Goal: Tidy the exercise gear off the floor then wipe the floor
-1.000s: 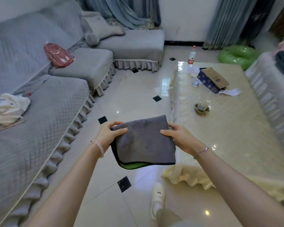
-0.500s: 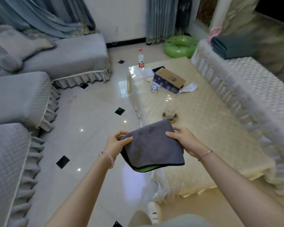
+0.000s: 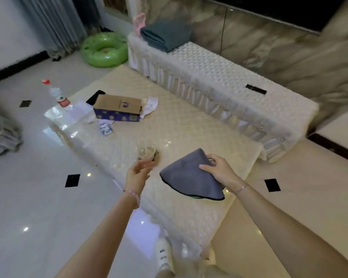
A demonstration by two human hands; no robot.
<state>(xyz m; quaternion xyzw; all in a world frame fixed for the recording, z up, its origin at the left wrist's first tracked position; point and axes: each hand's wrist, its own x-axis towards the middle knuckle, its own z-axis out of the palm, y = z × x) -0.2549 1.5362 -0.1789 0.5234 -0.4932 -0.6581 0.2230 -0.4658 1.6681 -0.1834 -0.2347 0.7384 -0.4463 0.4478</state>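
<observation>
1. Risk: the grey cloth [image 3: 191,177] hangs from one hand only, gripped at its 3 o'clock side. The free side sags toward 6 o'clock, so a loose pinch or a quick swing could likely drop it.
2. Risk: a small glass dish [image 3: 147,153] sits on the worktop [image 3: 189,125] at 10 o'clock of the cloth, near it. A sweep of the cloth or the free hand could knock it over.
3. Risk: a green inflatable ring [image 3: 105,49] lies on the floor [image 3: 38,197] at 11 o'clock of the view, well apart from the hands. If it counts as gear, wiping now would probably skip that patch.
4. Risk: the floor tile is glossy. A damp wipe could leave it slippery underfoot, though I cannot tell if the cloth is wet.
5. Grip, right hand [image 3: 219,169]: closed on the cloth, thumb on top and fingers curled round the edge. It looks like a firm pinch, not a full fist.
6. Grip, left hand [image 3: 138,173]: empty, with fingers loose and slightly spread. It is at 9 o'clock of the cloth, just beside it and not touching.
7. Cloth location: in the air over the near end of the worktop, not on the floor. Wiping has not yet begun, by the look of it.
</observation>
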